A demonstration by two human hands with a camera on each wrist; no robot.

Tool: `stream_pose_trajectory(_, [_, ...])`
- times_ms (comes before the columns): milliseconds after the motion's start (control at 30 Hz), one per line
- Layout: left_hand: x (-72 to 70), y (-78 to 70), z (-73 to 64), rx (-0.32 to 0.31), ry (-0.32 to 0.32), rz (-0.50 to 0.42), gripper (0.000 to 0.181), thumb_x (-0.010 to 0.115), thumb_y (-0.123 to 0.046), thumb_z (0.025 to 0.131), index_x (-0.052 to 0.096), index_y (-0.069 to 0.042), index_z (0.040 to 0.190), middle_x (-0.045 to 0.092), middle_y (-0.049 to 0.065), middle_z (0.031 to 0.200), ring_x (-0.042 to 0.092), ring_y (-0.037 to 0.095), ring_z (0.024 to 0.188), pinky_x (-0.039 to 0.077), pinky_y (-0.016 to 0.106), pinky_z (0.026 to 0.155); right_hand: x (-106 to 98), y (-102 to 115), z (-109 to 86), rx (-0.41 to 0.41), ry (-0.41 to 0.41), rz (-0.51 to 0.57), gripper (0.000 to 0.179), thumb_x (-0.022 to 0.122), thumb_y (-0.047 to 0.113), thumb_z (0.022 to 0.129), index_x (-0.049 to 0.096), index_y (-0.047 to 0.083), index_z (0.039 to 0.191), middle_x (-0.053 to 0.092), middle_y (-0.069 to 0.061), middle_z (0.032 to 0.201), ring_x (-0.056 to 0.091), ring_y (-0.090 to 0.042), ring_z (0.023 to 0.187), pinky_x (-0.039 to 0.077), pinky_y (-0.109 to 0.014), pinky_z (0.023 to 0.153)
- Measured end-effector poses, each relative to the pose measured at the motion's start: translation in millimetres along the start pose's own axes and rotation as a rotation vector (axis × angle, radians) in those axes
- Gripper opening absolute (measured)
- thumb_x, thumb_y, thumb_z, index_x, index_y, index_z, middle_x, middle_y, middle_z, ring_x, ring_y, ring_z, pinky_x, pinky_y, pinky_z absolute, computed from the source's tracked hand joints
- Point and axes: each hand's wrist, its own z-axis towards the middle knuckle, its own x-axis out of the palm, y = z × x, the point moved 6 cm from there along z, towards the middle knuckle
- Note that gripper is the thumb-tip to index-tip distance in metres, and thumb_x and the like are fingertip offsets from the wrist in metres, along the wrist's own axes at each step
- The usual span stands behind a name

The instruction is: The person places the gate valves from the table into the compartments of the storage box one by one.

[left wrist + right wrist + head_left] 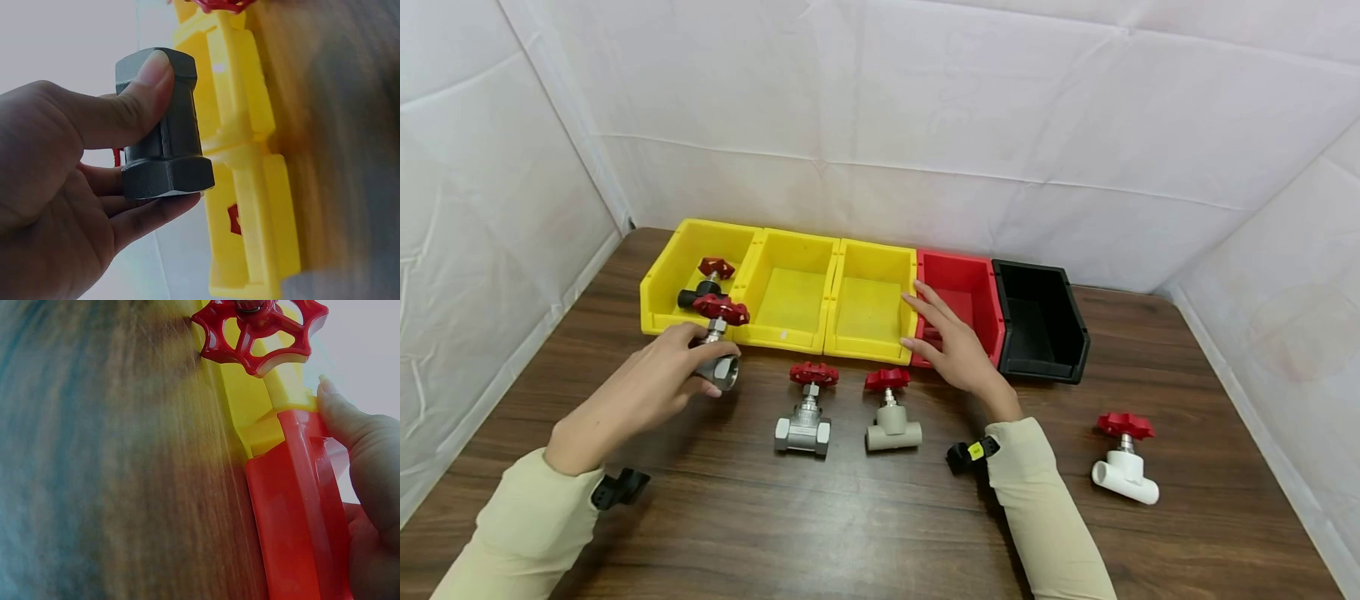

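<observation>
My left hand (638, 385) grips a metal valve (724, 372) with a red handwheel, just in front of the leftmost yellow bin (658, 323). In the left wrist view, thumb and fingers clasp its hex-ended body (178, 134). Inside that bin lies a black valve (707, 289) with a red handwheel. My right hand (961, 354) has its fingers extended over the red bin (996, 333), fingertips near the rim shared with a yellow bin (868, 347). Whether they touch the rim, I cannot tell.
On the wooden table (722, 533) stand another metal valve (803, 429), a grey-beige plastic valve (893, 429) and, far right, a white valve (1126, 473). A middle yellow bin (782, 337) and a black bin (1048, 367) complete the row before the white sheeting.
</observation>
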Motion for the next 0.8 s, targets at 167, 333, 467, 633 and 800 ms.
stream_pose_trajectory(167, [-3.6,-4.4,14.2,0.002,0.001,0.001,0.044,0.076,-0.012,0.082,0.064,-0.007,0.123,0.053,0.026,0.111,0.052,0.037,0.096,0.048,0.051,0.078,0,0,0.0,0.003,0.000,0.002,0.068,0.065,0.036,0.091,0.034,0.027,0.150,0.016,0.009,0.158,0.043,-0.024,0.127,0.044,-0.043,0.095])
stream_pose_trajectory(333, [-4.7,-7.7,28.5,0.007,0.011,0.003,0.044,0.074,-0.013,0.083,0.063,-0.007,0.125,0.053,0.027,0.113,0.053,0.036,0.095,0.047,0.050,0.080,0,0,-0.2,0.001,-0.003,-0.002,0.068,0.065,0.035,0.091,0.034,0.028,0.150,0.016,0.009,0.158,0.043,-0.024,0.128,0.044,-0.043,0.095])
stream_pose_trajectory(467, [-4.7,-10.8,39.7,0.027,0.008,-0.010,0.041,0.073,-0.014,0.084,0.063,-0.008,0.124,0.053,0.024,0.109,0.051,0.034,0.091,0.046,0.048,0.076,0,0,-0.5,-0.006,-0.008,-0.004,0.068,0.066,0.035,0.090,0.034,0.026,0.150,0.016,0.009,0.158,0.043,-0.024,0.128,0.044,-0.043,0.095])
stream_pose_trajectory(633, [-3.4,-9.2,53.0,0.022,0.000,-0.018,0.037,0.073,-0.014,0.085,0.064,-0.009,0.120,0.051,0.020,0.101,0.048,0.032,0.088,0.044,0.045,0.074,0,0,-0.7,-0.006,-0.010,-0.006,0.068,0.066,0.035,0.090,0.034,0.026,0.150,0.016,0.009,0.158,0.043,-0.024,0.128,0.044,-0.042,0.096])
stream_pose_trajectory(800, [-2.7,-5.4,65.3,-0.004,0.016,-0.019,0.034,0.071,-0.012,0.087,0.064,-0.009,0.120,0.049,0.018,0.098,0.046,0.032,0.087,0.042,0.043,0.073,1,0,-0.6,-0.005,-0.004,-0.004,0.068,0.065,0.035,0.091,0.033,0.027,0.150,0.016,0.009,0.158,0.043,-0.024,0.129,0.044,-0.043,0.096])
